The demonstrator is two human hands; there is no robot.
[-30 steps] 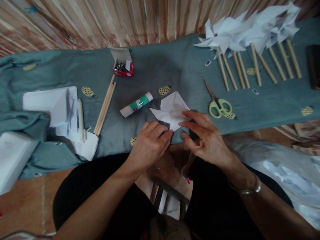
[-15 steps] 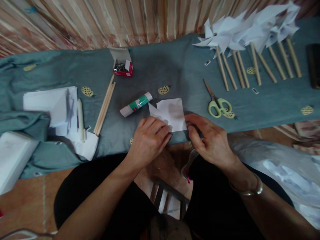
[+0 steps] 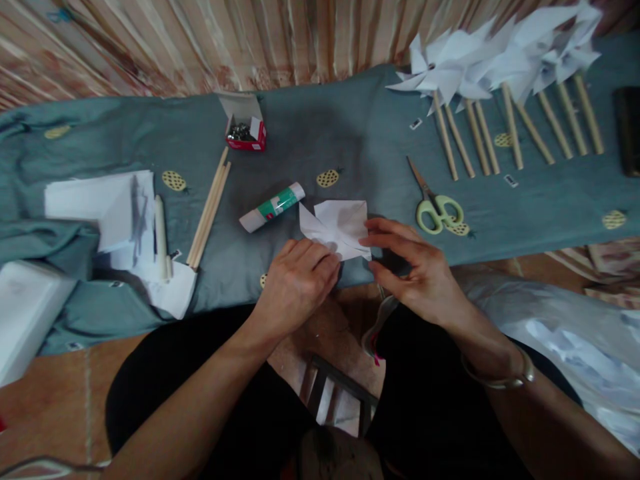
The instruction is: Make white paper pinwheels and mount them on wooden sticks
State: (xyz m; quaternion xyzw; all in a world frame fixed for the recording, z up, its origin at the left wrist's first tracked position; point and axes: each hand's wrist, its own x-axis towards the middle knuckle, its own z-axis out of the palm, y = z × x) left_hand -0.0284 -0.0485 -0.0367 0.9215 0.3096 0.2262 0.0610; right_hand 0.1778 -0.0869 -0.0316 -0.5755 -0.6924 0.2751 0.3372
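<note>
A white square of paper [image 3: 345, 223], cut from its edges toward the middle, lies on the cloth in front of me. My left hand [image 3: 300, 277] is closed on its lower left part, fingertips pressed near the middle; the flap under them is partly hidden. At the paper's right edge is my right hand [image 3: 413, 267], its fingers apart and their tips at the cut corner. A glue stick [image 3: 273, 207] with a green label lies just beyond my left hand. Scissors [image 3: 434, 203] with light green handles rest beyond my right hand.
Several paper pinwheels [image 3: 480, 63] on wooden sticks lie at the back right. A small red box [image 3: 247, 137] of metal pins stands open behind the glue stick. To the left are thin wooden sticks [image 3: 210, 210] and stacked white paper [image 3: 100, 200]. A dark object [image 3: 627, 130] sits far right.
My right hand has shifted slightly left and its fingers have spread over the paper's right edge. The lower right corner now shows a parted cut. My left hand stays nearly still.
</note>
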